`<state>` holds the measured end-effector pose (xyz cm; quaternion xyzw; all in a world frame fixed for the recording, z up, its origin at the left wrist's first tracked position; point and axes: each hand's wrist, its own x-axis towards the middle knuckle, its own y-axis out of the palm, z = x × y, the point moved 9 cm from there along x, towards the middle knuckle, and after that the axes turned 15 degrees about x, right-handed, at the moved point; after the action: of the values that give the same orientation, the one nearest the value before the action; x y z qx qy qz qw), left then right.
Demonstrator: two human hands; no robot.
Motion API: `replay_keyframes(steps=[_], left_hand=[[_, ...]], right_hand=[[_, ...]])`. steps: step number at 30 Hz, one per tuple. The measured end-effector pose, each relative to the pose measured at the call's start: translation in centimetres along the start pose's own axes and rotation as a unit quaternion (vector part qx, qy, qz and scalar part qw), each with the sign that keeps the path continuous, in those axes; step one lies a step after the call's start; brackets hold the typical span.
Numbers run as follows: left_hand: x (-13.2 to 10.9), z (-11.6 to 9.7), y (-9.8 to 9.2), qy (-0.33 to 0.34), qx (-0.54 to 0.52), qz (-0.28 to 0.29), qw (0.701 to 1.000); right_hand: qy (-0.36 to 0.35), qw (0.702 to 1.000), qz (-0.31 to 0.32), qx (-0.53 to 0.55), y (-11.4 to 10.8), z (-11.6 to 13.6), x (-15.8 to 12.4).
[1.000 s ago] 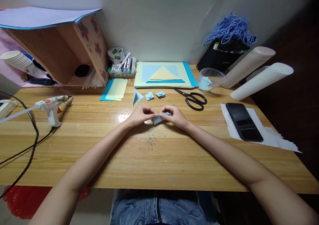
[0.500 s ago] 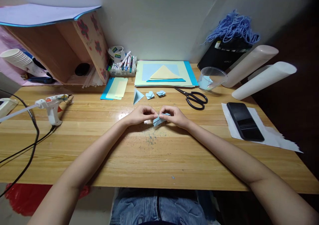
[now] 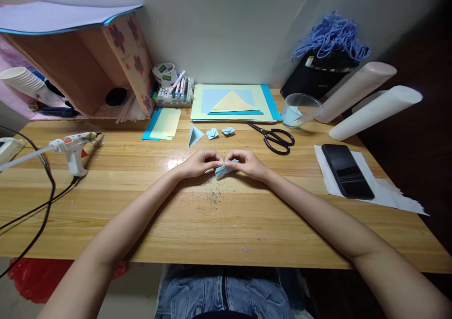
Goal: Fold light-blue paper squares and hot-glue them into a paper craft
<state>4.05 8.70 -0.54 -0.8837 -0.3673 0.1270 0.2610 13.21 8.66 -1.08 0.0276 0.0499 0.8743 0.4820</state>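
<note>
Between my two hands is a small piece of folded light-blue paper [image 3: 221,171], held just above the wooden table. My left hand [image 3: 199,163] pinches its upper left part between thumb and fingers. From the other side, my right hand [image 3: 249,164] pinches it too, and the fingertips of both hands nearly meet. Part of the paper is hidden behind the fingers. Just beyond my hands lie a folded blue paper triangle [image 3: 195,135] and two small folded paper hearts, one on the left [image 3: 212,133] and one on the right [image 3: 228,131].
Black-handled scissors [image 3: 278,139] lie right of the hearts. A glue gun [image 3: 74,151] with its cable stands left. Behind are stacked paper sheets [image 3: 270,103], a marker box [image 3: 173,103] and a clear cup [image 3: 314,110]. A phone [image 3: 347,171] rests on white paper at right.
The folded paper has shifted and tilted slightly to the left between my fingers. Both hands keep their pinch in nearly the same place.
</note>
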Motion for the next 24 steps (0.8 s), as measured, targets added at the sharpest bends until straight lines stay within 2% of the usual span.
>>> replay_keyframes(steps=[18,24], left_hand=[[-0.10,0.41,-0.32,-0.034,-0.015,-0.046,0.998],[-0.20,0.05,-0.52,-0.050,0.019,-0.087,0.995]], right_hand=[[-0.023,0.996,-0.047,-0.074,-0.61,0.17,-0.18],[-0.046,0.993,-0.073,-0.084,-0.90,0.72,-0.18]])
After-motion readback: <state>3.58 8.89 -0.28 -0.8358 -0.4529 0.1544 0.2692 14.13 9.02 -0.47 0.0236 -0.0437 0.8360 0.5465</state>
